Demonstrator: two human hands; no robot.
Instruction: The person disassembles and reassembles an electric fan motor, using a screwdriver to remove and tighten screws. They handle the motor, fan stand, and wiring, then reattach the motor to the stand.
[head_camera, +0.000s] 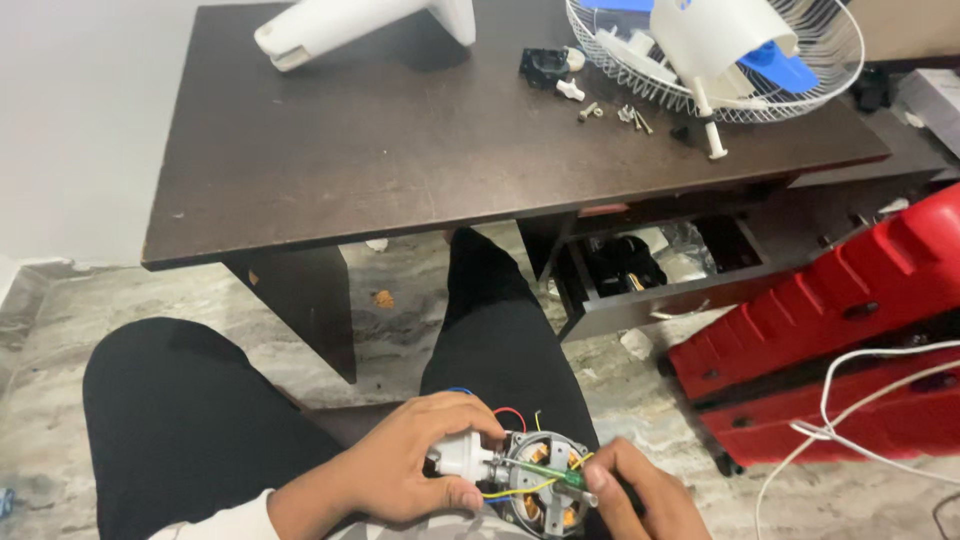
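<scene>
Two hands work on a small fan motor held over the person's lap.

The left hand (405, 470) grasps the fan motor (535, 478) by its white end; the right hand (640, 495) pinches what looks like a green-handled screwdriver (560, 475) against it. Far off, the dark counter (400, 150) carries a wire fan guard (800, 80) and loose screws (615, 115).

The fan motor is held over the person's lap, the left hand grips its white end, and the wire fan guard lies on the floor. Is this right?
Not quite. The head view shows the wire fan guard lying on the dark wooden table, not on the floor. The rest holds: the fan motor is over the lap, and the left hand grips its white end.
</scene>
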